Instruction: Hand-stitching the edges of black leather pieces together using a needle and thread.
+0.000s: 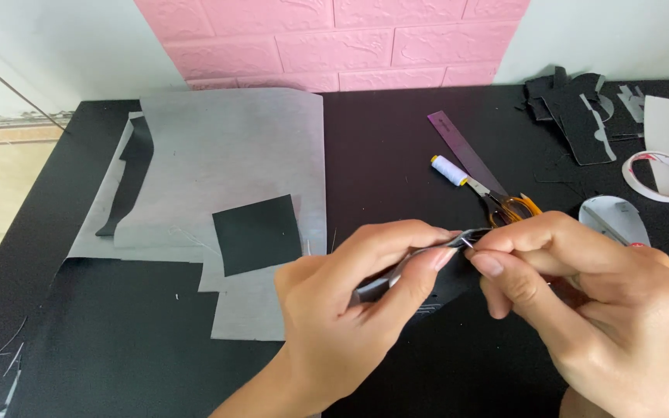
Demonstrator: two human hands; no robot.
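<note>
My left hand (350, 310) pinches a small folded piece of grey and black fabric (427, 282) between thumb and fingers, low in the middle of the head view. My right hand (582, 302) meets it from the right, fingertips closed on a thin needle (466, 242) at the fabric's top edge. Both hands hover just above the black table (118, 340).
Grey fabric sheets (226, 162) with a black square (259, 234) lie at the left. A white thread spool (449, 170), a metal ruler (462, 151) and orange-handled scissors (514, 207) sit behind my hands. Black cut pieces (578, 116), a tape roll (657, 176) and a grey oval piece (615, 219) are at the right.
</note>
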